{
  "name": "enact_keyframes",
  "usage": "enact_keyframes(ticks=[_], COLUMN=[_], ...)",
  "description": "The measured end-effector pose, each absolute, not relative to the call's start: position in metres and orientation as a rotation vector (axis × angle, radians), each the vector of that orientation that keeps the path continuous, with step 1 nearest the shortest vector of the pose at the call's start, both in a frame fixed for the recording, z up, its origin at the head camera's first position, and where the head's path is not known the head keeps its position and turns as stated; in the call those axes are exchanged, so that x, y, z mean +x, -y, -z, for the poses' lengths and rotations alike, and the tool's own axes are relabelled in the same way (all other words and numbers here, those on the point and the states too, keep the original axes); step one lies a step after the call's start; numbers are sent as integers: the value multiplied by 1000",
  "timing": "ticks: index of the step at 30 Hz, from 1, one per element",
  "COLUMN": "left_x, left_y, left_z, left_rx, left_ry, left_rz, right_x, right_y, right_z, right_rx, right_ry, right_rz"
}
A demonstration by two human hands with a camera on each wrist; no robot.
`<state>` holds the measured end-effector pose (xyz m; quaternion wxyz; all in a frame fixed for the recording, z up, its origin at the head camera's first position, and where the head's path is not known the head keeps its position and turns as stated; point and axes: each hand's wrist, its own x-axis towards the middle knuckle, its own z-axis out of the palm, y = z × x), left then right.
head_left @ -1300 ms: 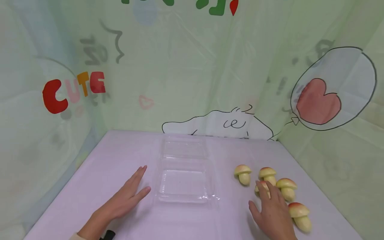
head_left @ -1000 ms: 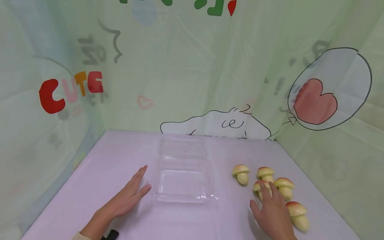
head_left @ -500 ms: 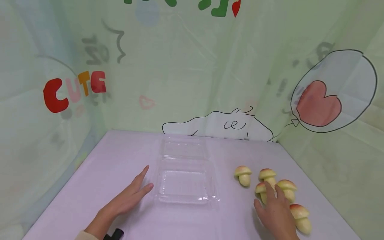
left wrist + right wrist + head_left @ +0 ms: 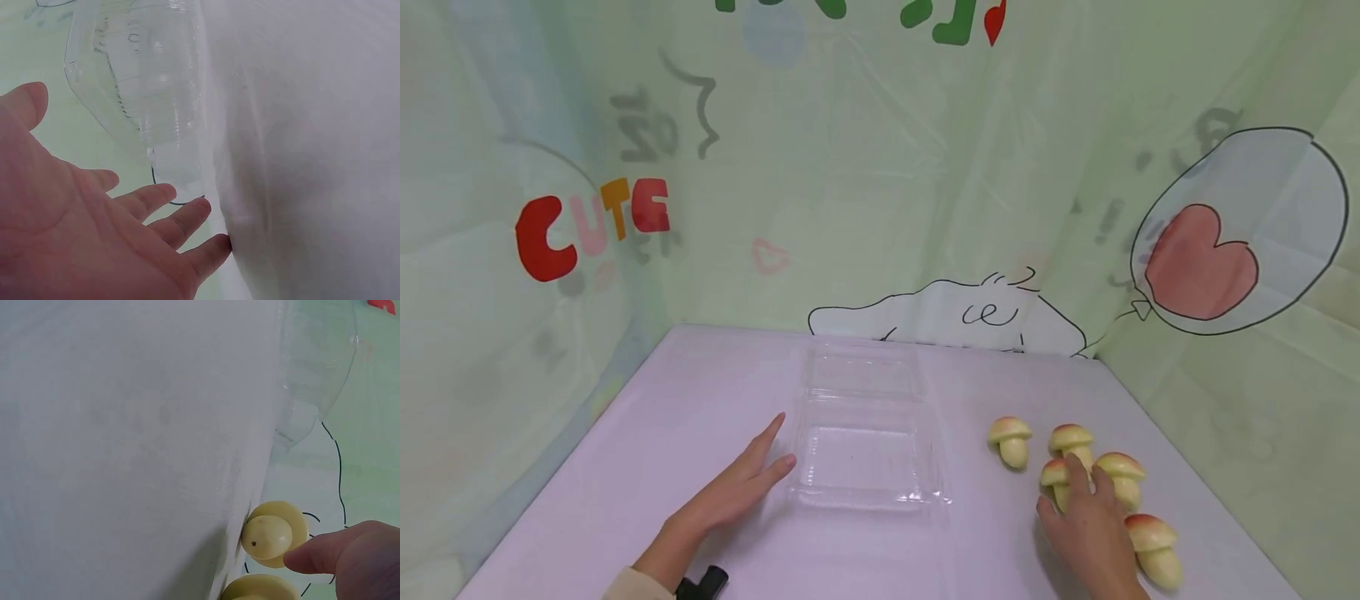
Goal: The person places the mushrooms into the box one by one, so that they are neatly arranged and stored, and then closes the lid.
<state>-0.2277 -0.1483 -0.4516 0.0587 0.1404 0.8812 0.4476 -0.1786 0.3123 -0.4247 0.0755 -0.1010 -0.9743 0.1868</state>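
Over the mushrooms [image 4: 1054, 473] on table's R side: R hand [image 4: 1092, 533], fingers apart, loosely bent.
Fingertips overlap the mid mushroom in head view; can't tell if touching. R wrist cam: one digit [image 4: 319, 550] overlaps a stem-on mushroom [image 4: 272, 536], contact unclear. Around R hand: far mushroom [image 4: 1071, 437] just behind, right-hand mushroom [image 4: 1122, 472] by the fingers, near mushroom [image 4: 1157, 562] beside hand's outer edge, lone mushroom [image 4: 1011, 446] a bit apart to L. All yellow w/ reddish caps. L hand [image 4: 730, 496] has fingers extended, thumb apart, just L of clr plastic container [image 4: 861, 462], mid-table, 2 halves laid flat, one behind the other. Beige sleeve [image 4: 638, 585] + blk item [image 4: 706, 582] at L wrist. Table [image 4: 715, 375] pale lilac; green backdrop [image 4: 850, 183] w/ "CUTE" lettering [image 4: 544, 242] L, heart balloon pic [image 4: 1285, 217] R.
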Motion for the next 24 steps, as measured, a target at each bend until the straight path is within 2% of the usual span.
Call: enact_keyframes(ticks=[14, 24], left_x=[-237, -236], left_y=[137, 129], left_z=[459, 459], left_rx=[464, 403], left_ry=[-2696, -2742], left_rz=[-1395, -1367], right_x=[-187, -190], right_y=[-315, -315], right_z=[430, 431], right_rx=[-304, -298], right_ry=[2918, 2920], right_rz=[-555, -530])
